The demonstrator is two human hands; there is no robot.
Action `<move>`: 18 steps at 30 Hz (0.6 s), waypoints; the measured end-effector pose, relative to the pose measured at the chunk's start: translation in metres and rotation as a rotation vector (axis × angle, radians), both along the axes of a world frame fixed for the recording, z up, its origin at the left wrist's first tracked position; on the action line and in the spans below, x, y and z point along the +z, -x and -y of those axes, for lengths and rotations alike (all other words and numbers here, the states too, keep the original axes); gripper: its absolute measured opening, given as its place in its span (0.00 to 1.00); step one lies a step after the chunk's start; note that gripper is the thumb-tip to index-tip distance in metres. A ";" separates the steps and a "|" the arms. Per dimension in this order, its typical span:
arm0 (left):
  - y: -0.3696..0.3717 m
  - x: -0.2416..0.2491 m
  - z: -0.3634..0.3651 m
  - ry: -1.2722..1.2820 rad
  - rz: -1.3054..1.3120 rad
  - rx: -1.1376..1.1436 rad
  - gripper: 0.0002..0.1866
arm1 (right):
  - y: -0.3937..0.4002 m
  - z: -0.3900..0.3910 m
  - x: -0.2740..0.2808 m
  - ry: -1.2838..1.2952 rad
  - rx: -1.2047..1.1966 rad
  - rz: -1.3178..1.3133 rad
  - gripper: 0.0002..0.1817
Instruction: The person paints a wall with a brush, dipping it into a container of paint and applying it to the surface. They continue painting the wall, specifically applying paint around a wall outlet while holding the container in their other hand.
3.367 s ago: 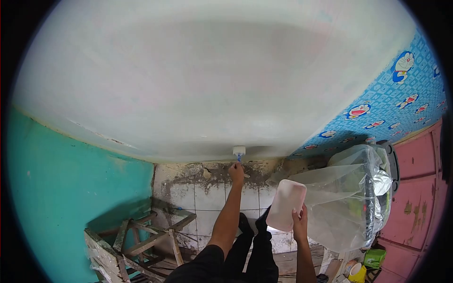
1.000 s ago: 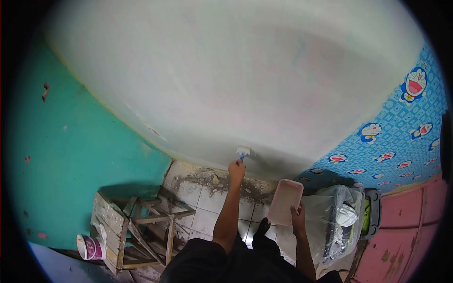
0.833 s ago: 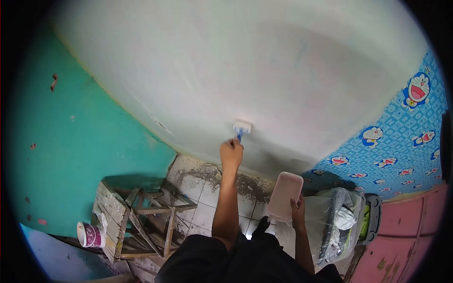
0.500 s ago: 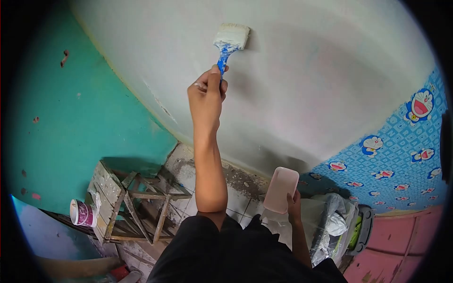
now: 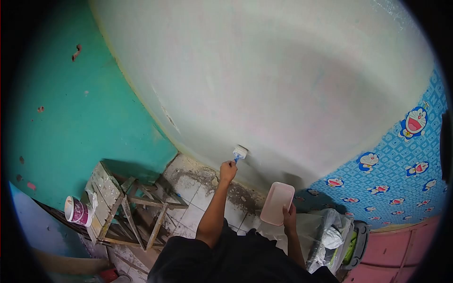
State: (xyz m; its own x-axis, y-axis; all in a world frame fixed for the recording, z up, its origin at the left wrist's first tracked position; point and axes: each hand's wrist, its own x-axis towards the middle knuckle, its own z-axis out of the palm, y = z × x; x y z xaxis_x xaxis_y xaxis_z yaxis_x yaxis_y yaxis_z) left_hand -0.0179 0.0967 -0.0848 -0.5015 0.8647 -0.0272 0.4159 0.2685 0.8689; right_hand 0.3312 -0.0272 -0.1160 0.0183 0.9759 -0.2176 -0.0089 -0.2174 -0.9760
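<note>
My left hand (image 5: 228,171) is closed around the blue handle of a paintbrush (image 5: 240,152). Its white, paint-coated bristles rest against the lower part of the whitish wall (image 5: 264,94), or very close to it. Lower and to the right, my right hand (image 5: 289,216) grips the side of a pale pink rectangular tray (image 5: 277,203), fingers partly hidden by it. What lies inside the tray is hard to make out.
A paint-spattered wooden stand (image 5: 106,203) with a paint bucket (image 5: 78,211) is at left, by the green wall (image 5: 89,113). Blue cartoon wallpaper (image 5: 377,177) covers the right. Plastic-wrapped things (image 5: 330,236) stand below it. White floor tiles (image 5: 191,219) are dusty.
My left hand has brought the paintbrush down from high on the wall to near its bottom. The view has shifted slightly; my right hand still holds the tray.
</note>
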 end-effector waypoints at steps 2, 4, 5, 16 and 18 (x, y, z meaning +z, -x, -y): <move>0.003 0.033 -0.013 0.027 -0.033 -0.078 0.17 | 0.007 -0.002 0.002 -0.006 0.002 -0.030 0.34; -0.003 0.105 -0.022 -0.035 0.014 -0.080 0.18 | 0.014 -0.003 0.004 0.023 0.006 -0.059 0.34; -0.006 0.137 -0.025 -0.129 0.048 -0.074 0.17 | 0.018 -0.003 0.005 0.040 0.009 -0.073 0.34; -0.042 0.452 -0.002 -0.836 0.283 -0.121 0.16 | 0.039 0.008 0.015 0.008 -0.044 -0.092 0.31; -0.043 0.452 -0.016 -0.906 0.231 -0.119 0.15 | 0.036 0.009 0.014 0.007 -0.055 -0.075 0.32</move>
